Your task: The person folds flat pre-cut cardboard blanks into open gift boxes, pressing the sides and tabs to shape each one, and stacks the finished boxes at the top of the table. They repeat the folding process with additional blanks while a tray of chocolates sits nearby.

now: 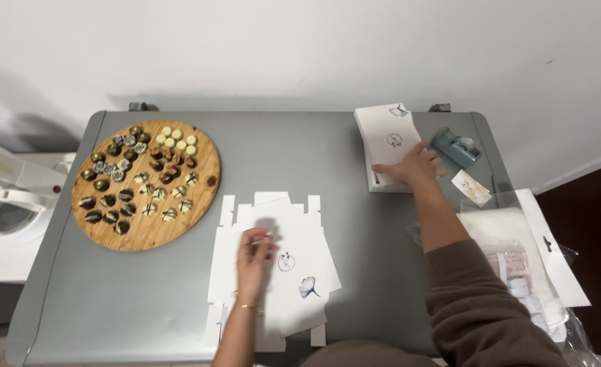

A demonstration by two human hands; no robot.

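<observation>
Left hand [254, 255]: fingers loosely curled, resting on flat white die-cut cardboard box blanks [294, 265] at the grey surface's [151, 299] near edge. Right hand [413, 166]: spread flat on white printed card stack [385, 136], far right corner. Round wooden board of chocolates [145, 185]: far left.

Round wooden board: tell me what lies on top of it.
The round wooden board carries many small chocolates, dark, white and striped, laid in rough rows. Bare wood shows near its front edge. Whatever is under the board is hidden.
</observation>
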